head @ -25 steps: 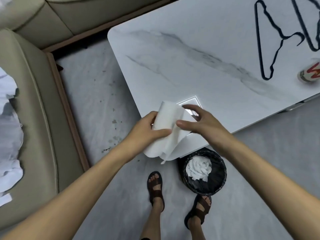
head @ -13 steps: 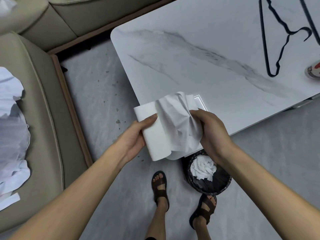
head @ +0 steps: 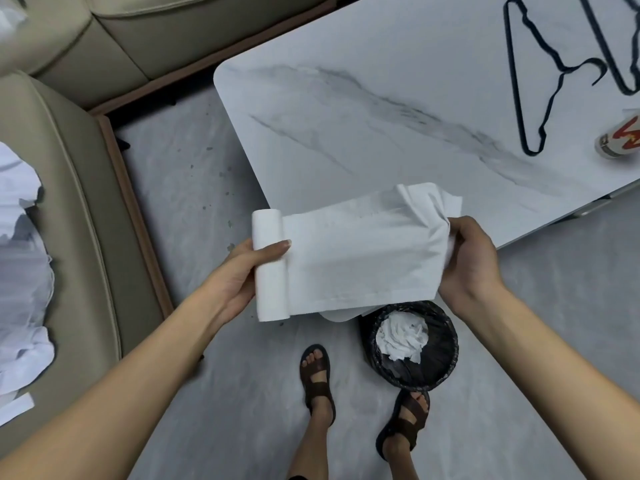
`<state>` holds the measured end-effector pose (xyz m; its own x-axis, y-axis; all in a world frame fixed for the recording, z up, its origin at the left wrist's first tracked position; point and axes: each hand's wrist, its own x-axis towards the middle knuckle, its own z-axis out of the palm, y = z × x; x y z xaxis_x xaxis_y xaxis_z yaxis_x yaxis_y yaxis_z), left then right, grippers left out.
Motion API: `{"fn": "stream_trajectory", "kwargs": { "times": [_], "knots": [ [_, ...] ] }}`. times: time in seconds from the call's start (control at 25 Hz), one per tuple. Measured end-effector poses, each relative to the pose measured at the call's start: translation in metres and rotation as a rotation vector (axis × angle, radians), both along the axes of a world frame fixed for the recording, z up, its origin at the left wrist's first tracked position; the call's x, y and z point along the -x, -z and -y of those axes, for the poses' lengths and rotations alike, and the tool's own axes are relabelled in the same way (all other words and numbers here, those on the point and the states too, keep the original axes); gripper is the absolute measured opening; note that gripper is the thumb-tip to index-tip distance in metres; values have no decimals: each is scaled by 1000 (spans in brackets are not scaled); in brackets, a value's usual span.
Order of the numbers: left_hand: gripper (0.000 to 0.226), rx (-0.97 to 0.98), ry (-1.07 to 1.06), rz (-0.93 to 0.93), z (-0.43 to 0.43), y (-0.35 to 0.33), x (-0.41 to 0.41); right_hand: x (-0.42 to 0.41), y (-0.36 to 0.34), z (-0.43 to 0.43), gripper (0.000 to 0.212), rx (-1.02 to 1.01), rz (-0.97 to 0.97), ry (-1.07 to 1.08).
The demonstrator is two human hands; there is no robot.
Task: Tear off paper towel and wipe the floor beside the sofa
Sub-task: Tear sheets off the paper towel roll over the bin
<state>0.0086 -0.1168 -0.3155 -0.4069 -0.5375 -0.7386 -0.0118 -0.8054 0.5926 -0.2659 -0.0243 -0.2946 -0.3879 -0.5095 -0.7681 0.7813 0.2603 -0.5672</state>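
My left hand (head: 239, 275) grips a slim white paper towel roll (head: 270, 268), thumb across its front. A long sheet (head: 360, 254) is stretched out from the roll toward the right, still joined to it. My right hand (head: 467, 261) grips the bunched far end of that sheet. Both hands hover over the near corner of the marble table (head: 381, 109). The grey floor (head: 187, 181) between the table and the beige sofa (head: 79, 188) carries several small dark specks.
A black bin (head: 440, 355) with crumpled white paper inside stands by my sandalled feet (head: 318, 379). Black hangers (head: 530, 77) and a can (head: 620, 140) lie on the table's right side. White cloth (head: 20, 271) is heaped on the sofa seat at left.
My hands have moved apart: the left one drew the roll leftward and the right one pulled the bunched end rightward, so the sheet is now unrolled and taut between them.
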Motion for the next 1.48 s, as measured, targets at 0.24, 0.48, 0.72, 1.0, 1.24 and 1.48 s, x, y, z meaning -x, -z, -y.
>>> {"fn": "stream_trajectory", "kwargs": {
  "times": [0.24, 0.48, 0.72, 1.0, 1.24, 1.48],
  "knots": [
    [58, 69, 25, 143, 12, -19, -6, 12, 34, -17, 21, -383, -382, -30],
    [44, 25, 237, -32, 29, -56, 3, -9, 14, 9, 83, 181, -713, -975],
    [42, -68, 246, -151, 45, -69, 3, -46, -13, 69, 32, 366, -369, -1382],
    [66, -54, 309, -80, 43, -52, -13, -50, -22, 63, 25, 318, -348, -1375],
    [71, 237, 362, 207, 42, -50, -12, -17, -29, 38, 17, 337, -372, -1221],
    [53, 238, 269, 236, 41, -42, -10, 11, -2, 17, 36, 184, -308, -1211]
  ]
}}
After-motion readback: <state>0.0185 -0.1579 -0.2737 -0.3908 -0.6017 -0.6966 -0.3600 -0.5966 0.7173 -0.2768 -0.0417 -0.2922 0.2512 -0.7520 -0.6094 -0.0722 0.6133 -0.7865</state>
